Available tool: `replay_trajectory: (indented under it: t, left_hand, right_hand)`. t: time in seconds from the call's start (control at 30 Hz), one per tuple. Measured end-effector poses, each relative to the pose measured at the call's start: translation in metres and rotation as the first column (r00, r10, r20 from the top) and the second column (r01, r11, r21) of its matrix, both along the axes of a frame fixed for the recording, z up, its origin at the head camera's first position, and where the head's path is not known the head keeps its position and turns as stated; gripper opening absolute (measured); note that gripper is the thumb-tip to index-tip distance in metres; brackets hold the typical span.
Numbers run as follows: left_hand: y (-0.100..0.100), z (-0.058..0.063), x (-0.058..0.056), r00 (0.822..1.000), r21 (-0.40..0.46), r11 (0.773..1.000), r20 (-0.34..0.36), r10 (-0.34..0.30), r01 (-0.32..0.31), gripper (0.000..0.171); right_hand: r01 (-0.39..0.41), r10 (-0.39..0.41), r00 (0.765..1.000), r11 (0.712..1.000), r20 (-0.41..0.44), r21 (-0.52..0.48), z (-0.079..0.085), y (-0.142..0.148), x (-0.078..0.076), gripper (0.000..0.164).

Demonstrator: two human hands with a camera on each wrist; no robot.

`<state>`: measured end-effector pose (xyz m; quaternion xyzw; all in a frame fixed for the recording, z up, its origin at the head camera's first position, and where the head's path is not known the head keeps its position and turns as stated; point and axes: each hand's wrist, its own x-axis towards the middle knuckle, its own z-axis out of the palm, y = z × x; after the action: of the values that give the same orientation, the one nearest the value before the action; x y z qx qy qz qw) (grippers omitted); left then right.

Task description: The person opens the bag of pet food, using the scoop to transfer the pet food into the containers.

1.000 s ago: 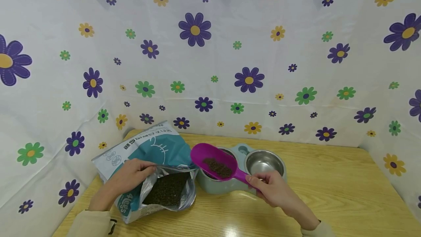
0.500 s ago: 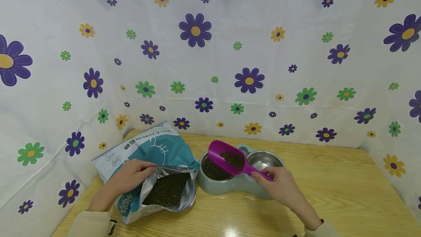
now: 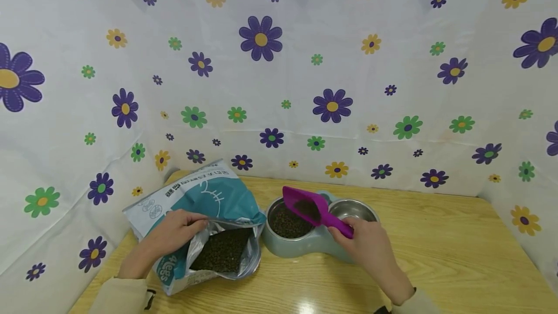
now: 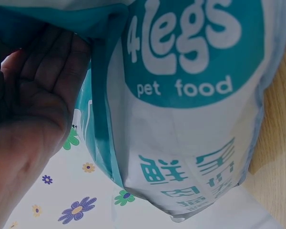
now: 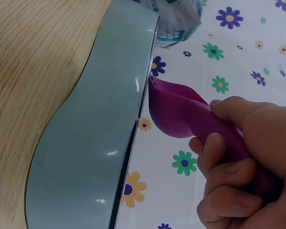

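My right hand (image 3: 368, 246) grips the handle of a purple scoop (image 3: 320, 207), fingers wrapped round it in the right wrist view. The scoop tilts over the left bowl of a pale green double pet feeder (image 3: 287, 248), and some brown kibble shows in its hollow. Brown kibble (image 3: 287, 224) covers the bottom of that steel bowl. With thumb and fingers my left hand (image 3: 172, 234) pinches the upper lip of a teal and white pet food bag (image 3: 218, 193). The bag lies on its side, mouth open towards me, dark kibble (image 3: 222, 251) inside.
The feeder's right steel bowl (image 3: 348, 207) stands partly behind my right hand. All of this rests on a wooden table (image 3: 444, 256). A white flower-printed sheet (image 3: 296, 76) hangs along the table's back and sides.
The scoop has moved right from beside the bag and tipped over the left bowl. Less kibble shows in it now. My left hand and the bag have stayed put.
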<state>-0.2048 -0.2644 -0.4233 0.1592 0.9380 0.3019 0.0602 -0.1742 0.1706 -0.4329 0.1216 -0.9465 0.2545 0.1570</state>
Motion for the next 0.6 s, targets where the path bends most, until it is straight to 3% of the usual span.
replay_trajectory:
  t: [0.1, 0.33, 0.6]
  left_hand:
    - [0.0004, 0.0001, 0.0001, 1.0, 0.001, 1.0, -0.001, -0.003, 0.003, 0.032]
    - [0.0007, 0.0013, 0.0003, 1.0, -0.005, 1.0, -0.01, -0.002, 0.002, 0.032]
    - [0.0007, 0.0013, 0.0007, 1.0, -0.008, 1.0, 0.005, 0.007, -0.007, 0.032]
  right_hand:
    - [-0.006, 0.011, 0.996, 0.999, -0.089, 0.052, -0.0023, -0.0026, 0.0001, 0.038]
    - [0.006, 0.014, 0.988, 0.991, -0.151, 0.131, -0.0022, -0.0073, 0.0009, 0.04]
    - [0.016, 0.052, 0.949, 0.977, -0.312, 0.211, -0.0059, -0.0074, 0.0016, 0.038]
